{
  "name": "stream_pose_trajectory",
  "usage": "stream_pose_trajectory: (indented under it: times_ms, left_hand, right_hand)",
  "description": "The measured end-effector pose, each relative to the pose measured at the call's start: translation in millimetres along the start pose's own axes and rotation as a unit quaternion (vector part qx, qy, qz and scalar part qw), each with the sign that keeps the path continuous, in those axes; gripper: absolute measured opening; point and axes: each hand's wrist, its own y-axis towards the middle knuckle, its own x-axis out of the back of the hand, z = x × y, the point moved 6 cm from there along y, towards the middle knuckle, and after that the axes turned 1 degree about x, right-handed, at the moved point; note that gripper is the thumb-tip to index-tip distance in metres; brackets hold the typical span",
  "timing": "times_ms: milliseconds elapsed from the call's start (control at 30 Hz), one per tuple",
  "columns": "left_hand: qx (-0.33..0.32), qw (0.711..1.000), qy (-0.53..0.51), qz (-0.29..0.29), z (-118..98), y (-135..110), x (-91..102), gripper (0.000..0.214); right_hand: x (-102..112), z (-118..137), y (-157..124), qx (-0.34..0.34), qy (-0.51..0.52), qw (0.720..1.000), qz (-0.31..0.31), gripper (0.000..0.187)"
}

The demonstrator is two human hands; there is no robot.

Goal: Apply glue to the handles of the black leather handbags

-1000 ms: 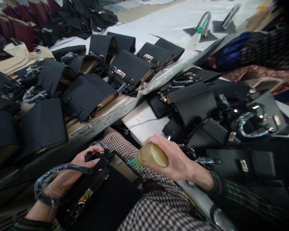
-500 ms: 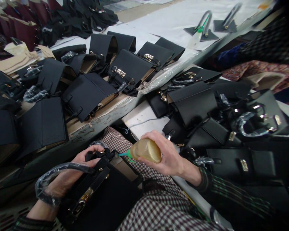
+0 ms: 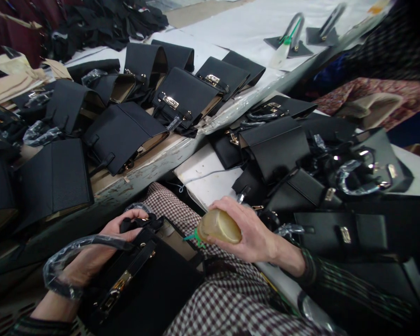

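Head view: bottle has shifted rightward.

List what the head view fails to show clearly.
In the head view:
Black leather-like handbag at the left hand: lower end cut off by the bottom edge.
Translucent yellow plastic bottle: one side hidden by the right hand.
Handbag's shiny gold metal clasp: any marking too small and blurred.
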Motion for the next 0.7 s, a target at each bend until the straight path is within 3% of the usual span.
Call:
stream_pose_trajectory:
  times_ms: [233,467,567,700]
  left_hand:
    - [0.044,0.997,-0.057,0.009,5.8,-3.9,-4.4,0.047]
    - [0.048,0.998,-0.039,-0.019,-8.6,-7.2,-9.7,0.052]
    - [0.057,0.997,-0.032,-0.035,-11.3,-7.8,-9.6,0.058]
    - [0.05,0.998,-0.008,-0.036,-8.4,-7.4,-7.1,0.057]
  right_hand:
    - [1.5,-1.5,-6.5,-0.02,0.004,0.999,0.049,0.049]
    - [-0.7,0.1,-8.2,-0.07,0.004,0.99,0.125,0.039]
    - [3.3,-2.3,-5.7,-0.08,0.005,0.992,0.094,0.041]
    - [10.1,-5.1,-3.9,-0.065,-0.004,0.998,0.006,0.049]
